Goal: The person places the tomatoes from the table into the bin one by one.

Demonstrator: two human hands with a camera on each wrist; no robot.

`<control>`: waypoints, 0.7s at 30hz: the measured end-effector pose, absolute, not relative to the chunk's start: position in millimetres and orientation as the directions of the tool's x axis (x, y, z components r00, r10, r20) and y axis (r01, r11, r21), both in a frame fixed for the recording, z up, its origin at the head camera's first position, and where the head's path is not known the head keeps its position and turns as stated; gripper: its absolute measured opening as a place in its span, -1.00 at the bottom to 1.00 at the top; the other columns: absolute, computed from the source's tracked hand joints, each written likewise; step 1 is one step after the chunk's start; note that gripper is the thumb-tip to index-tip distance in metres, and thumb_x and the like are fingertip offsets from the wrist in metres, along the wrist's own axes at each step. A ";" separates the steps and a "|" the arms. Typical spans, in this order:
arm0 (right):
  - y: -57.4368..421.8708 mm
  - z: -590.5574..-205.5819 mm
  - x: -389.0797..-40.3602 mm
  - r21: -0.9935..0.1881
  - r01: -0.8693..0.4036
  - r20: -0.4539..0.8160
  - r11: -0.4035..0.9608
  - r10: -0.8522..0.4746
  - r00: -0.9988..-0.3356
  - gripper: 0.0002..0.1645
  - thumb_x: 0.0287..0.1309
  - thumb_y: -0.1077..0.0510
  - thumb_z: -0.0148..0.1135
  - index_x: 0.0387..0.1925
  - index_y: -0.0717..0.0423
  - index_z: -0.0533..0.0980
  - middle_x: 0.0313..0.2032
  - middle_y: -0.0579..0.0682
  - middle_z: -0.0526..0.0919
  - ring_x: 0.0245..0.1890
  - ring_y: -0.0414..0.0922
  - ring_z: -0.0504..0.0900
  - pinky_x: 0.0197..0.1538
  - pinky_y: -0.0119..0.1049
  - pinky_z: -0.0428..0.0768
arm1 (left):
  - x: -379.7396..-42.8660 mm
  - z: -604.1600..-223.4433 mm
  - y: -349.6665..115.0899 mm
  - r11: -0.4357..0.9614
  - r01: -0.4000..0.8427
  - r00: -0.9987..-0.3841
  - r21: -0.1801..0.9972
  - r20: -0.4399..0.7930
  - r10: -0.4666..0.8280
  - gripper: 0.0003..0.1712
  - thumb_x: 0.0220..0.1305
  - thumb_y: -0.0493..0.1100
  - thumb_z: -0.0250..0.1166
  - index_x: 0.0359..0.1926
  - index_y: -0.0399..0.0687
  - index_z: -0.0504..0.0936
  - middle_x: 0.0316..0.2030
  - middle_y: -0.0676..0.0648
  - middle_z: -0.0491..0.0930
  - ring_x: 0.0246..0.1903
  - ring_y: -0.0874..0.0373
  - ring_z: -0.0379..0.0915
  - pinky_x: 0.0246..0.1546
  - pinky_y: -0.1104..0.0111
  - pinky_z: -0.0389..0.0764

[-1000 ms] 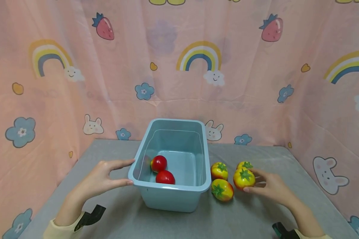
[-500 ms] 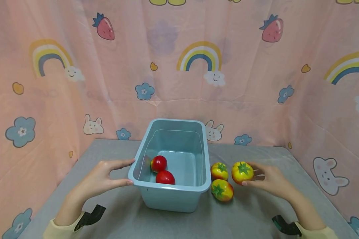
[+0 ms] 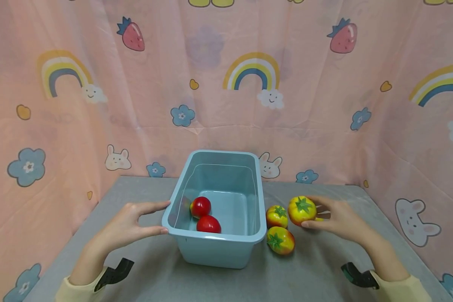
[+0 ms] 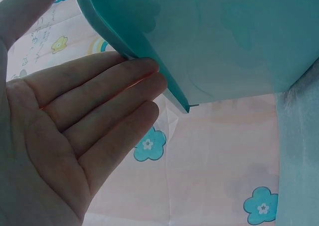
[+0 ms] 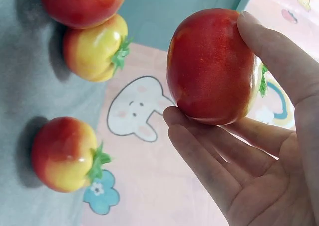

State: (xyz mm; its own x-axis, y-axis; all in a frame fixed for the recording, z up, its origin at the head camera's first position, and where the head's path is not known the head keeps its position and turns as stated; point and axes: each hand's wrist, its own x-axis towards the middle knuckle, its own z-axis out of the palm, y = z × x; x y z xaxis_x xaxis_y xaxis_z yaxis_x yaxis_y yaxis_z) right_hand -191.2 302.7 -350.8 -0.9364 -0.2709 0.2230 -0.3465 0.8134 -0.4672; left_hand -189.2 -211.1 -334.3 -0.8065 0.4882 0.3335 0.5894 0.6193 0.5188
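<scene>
My right hand pinches a red-and-yellow toy-like tomato between thumb and fingers, off the table. In the right wrist view this tomato shows its red underside, above the tabletop. My left hand has its straight fingers and thumb at the left rim of a light blue plastic bin. In the left wrist view the fingertips touch the rim from outside. Inside the bin lie two red tomatoes, one in front and one behind it.
Two tomatoes, a nearer one and a farther one, lie just right of the bin. Another tomato sits on the table, mostly hidden behind my right hand in the head view. A patterned pink curtain hangs behind.
My right hand has lifted the tomato and moved it slightly left toward the bin, away from the tomato behind it. The left hand and bin have stayed still.
</scene>
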 end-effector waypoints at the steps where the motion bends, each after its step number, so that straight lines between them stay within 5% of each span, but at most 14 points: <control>1: 302.0 -349.3 -191.3 -0.464 -0.347 0.225 0.815 -0.271 -0.936 -0.14 -0.08 -0.24 0.41 0.16 0.19 0.44 -0.03 0.14 0.64 -0.14 0.03 0.66 -0.17 -0.14 0.69 | -189.3 -334.2 -211.2 0.620 0.588 -0.808 0.520 0.331 0.488 -0.29 0.02 0.22 0.39 0.18 0.05 0.55 0.07 0.01 0.61 0.06 0.01 0.56 -0.06 0.04 0.62; 21: 284.0 -325.3 -199.2 -0.443 -0.424 0.252 0.790 -0.344 -0.905 -0.15 -0.06 -0.22 0.41 0.20 0.13 0.41 -0.06 0.06 0.65 -0.14 -0.02 0.66 -0.16 -0.16 0.69 | -189.8 -334.9 -210.6 0.620 0.576 -0.815 0.533 0.319 0.483 -0.27 0.02 0.22 0.39 0.18 0.02 0.54 0.07 -0.03 0.61 0.06 -0.05 0.55 -0.09 -0.01 0.62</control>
